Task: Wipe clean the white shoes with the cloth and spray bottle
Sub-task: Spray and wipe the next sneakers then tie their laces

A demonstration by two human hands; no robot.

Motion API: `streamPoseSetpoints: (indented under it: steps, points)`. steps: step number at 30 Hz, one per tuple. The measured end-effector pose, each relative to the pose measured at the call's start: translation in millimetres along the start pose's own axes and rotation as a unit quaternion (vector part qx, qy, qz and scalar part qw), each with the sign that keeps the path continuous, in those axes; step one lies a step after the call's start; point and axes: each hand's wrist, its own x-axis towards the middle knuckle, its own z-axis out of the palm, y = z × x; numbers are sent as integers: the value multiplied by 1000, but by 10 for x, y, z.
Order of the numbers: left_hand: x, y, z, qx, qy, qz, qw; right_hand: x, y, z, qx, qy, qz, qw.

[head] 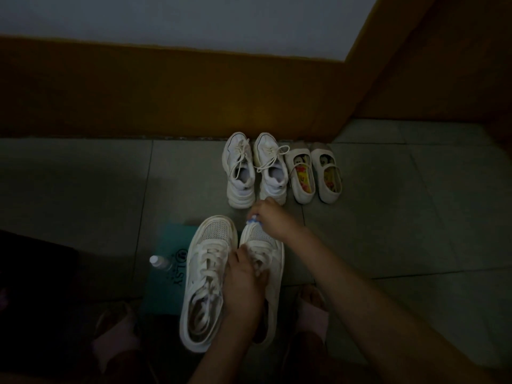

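Two white lace-up shoes stand side by side on a teal box lid [166,273] on the tiled floor. The left shoe [205,275] stands free. My left hand [243,281] grips the right shoe [274,253] over its laces and tongue. My right hand [271,220] is at that shoe's toe, fingers closed on a small white and blue cloth [253,218] pressed against the toe. A small clear spray bottle [159,263] with a white cap stands upright on the lid, left of the shoes.
Farther back by the brown wall base stand a pair of white chunky sneakers [253,170] and a pair of small strap shoes [314,173] with patterned insoles. My feet in pink slippers [313,311] are beside the near shoes. The room is dim.
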Motion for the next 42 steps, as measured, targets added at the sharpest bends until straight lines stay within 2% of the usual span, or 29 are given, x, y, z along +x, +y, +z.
streamPoseSetpoints:
  steps: [3, 5, 7, 12, 16, 18, 21, 28, 39, 42]
  points:
    - [1, 12, -2, 4, -6, -3, 1000, -35, -95, 51, 14, -2, -54, 998]
    - [3, 18, -4, 10, -3, -6, 1000, -51, -193, 112, 2, -33, -99, 995]
    - [2, 26, -4, 17, -1, -5, 1000, -73, -231, 126, -9, -43, -110, 993]
    - [-27, 14, -8, -4, -2, -1, 1000, -45, -106, -67, -4, 0, -46, 999]
    - [-37, 12, -8, -16, -2, 4, 1000, -57, 88, -52, 100, 23, 8, 995]
    - [-34, 17, -11, -10, 0, 3, 1000, -130, 168, 27, 183, 51, 59, 980]
    - [-32, 29, -18, 24, 17, -3, 1000, -341, 167, 186, 310, 137, 127, 932]
    - [-50, 32, -47, 10, 8, 14, 1000, -611, 117, 514, 400, 258, 167, 863]
    - [-33, 18, -21, -4, 5, 7, 1000, -902, -25, 767, 443, 312, 207, 814]
    - [-37, 24, -24, -17, 8, 7, 1000, -989, -54, 827, 437, 300, 209, 822]
